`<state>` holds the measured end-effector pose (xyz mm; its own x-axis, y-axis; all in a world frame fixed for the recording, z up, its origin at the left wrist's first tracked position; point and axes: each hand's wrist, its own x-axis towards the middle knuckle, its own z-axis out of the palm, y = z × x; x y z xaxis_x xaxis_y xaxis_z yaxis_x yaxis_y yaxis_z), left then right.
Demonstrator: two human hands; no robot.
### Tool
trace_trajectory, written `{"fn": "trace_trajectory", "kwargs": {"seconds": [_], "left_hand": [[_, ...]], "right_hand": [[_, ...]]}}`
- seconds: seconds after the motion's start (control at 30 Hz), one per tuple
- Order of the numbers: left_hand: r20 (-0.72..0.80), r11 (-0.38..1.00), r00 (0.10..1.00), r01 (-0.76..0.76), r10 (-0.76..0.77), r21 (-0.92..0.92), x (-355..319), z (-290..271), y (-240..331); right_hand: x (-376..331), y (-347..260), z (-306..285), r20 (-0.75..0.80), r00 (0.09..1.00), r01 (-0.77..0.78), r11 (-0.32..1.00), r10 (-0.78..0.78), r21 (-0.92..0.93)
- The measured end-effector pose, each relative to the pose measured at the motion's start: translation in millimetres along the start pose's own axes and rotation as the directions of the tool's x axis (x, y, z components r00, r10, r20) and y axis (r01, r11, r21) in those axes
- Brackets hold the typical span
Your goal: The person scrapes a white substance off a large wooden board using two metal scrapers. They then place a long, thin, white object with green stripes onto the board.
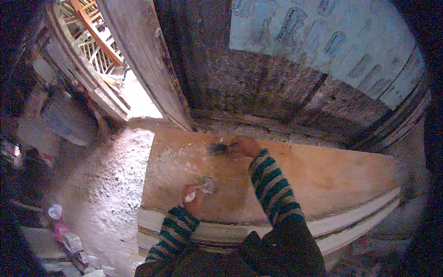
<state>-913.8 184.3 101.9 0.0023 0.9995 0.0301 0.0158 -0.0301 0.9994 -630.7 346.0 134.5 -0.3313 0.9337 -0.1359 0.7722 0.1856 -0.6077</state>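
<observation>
Head view, looking down over a stack of pale boards (350, 226) whose layered edges run along the near side. The top board (323, 175), orange-brown and dusted with pale powder toward its left end, carries both hands. The left hand (193, 199), coming out of a green-and-tan striped sleeve (173, 233), is closed on a small whitish wad (189, 197) and rests near the board's front edge, just beside a grey, crumpled scrap (208, 184) lying on the wood. Farther in, the right hand (245, 147) is closed around the handle of a dark-bristled brush (218, 148), whose bristles point left and touch the board close to its far edge. Left of the stack lies a dusty floor (110, 184) with litter (69, 240) in the near corner. Beyond stands a dark wall (240, 78) with a pale panel (332, 37), and at upper left a bright doorway (138, 99).
</observation>
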Motion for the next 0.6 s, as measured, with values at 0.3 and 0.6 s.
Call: {"fn": "trace_trajectory", "kwargs": {"seconds": [0.3,0.6], "left_hand": [[0.459,0.952,0.887,0.182,-0.05,-0.248,60.9,107.0,30.0],[0.606,0.646,0.769,0.569,-0.201,-0.508,128.2,238.8,-121.8]], "right_hand": [[-133.9,31.4,-47.8,-0.501,0.862,-0.166,0.976,0.073,-0.142],[-276.1,44.5,-41.2,-0.653,0.507,-0.383,0.826,0.562,0.414]]}}
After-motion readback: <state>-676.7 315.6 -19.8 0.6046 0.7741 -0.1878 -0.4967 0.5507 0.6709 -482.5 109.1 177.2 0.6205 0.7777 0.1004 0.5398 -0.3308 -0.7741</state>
